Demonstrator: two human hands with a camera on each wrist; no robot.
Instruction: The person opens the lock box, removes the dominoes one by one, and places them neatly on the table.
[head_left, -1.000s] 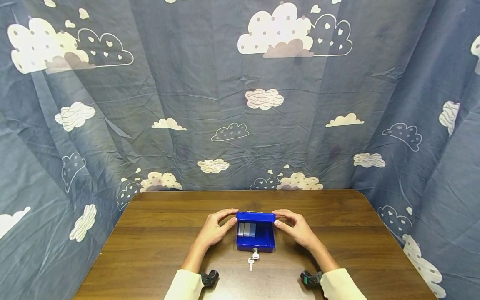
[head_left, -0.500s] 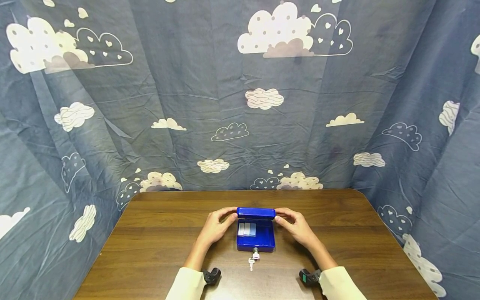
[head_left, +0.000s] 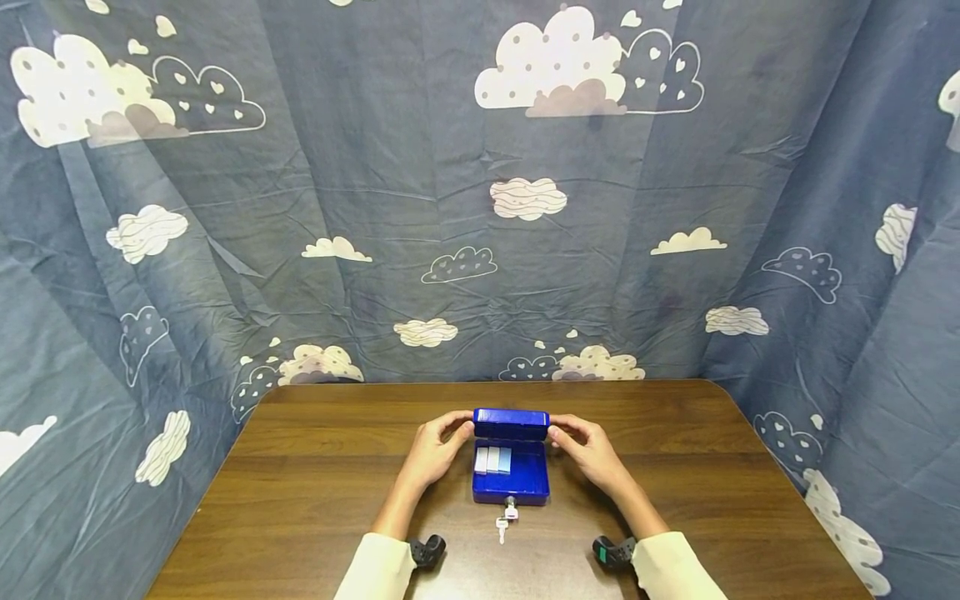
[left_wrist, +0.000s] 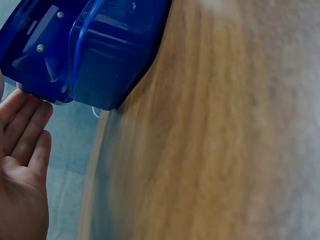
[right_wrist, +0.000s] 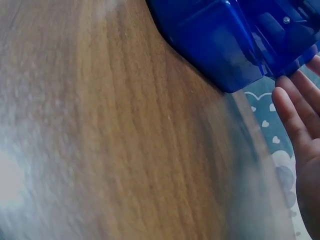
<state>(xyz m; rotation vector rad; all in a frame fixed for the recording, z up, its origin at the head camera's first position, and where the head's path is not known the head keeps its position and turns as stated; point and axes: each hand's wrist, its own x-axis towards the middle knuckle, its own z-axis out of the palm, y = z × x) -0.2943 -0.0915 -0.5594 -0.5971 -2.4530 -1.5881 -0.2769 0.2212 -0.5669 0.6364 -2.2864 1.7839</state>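
Observation:
A small blue metal cash box [head_left: 532, 483] stands on the table with its lid [head_left: 512, 419] raised. Three small pale blocks [head_left: 492, 460], white to light blue, stand side by side in its left part. Two keys hang at the front lock, one key [head_left: 502, 527] lying on the tabletop. My left hand [head_left: 432, 452] holds the lid's left end, thumb in front and fingers behind. At the other end my right hand [head_left: 596, 454] holds it likewise. Both wrist views show fingertips against the lid's edge beside the hinge side of the box [left_wrist: 115, 65].
The brown wooden table [head_left: 315, 467] ends in a straight back edge with rounded corners. Behind it and at both sides hangs a grey-blue curtain [head_left: 375, 292] with cloud prints. A dark wrist device [head_left: 429, 552] sits on each forearm.
The lid has swung up and back, so more of its inside shows and the blocks look brighter. Both hands have moved slightly back along with it; the box body stays put.

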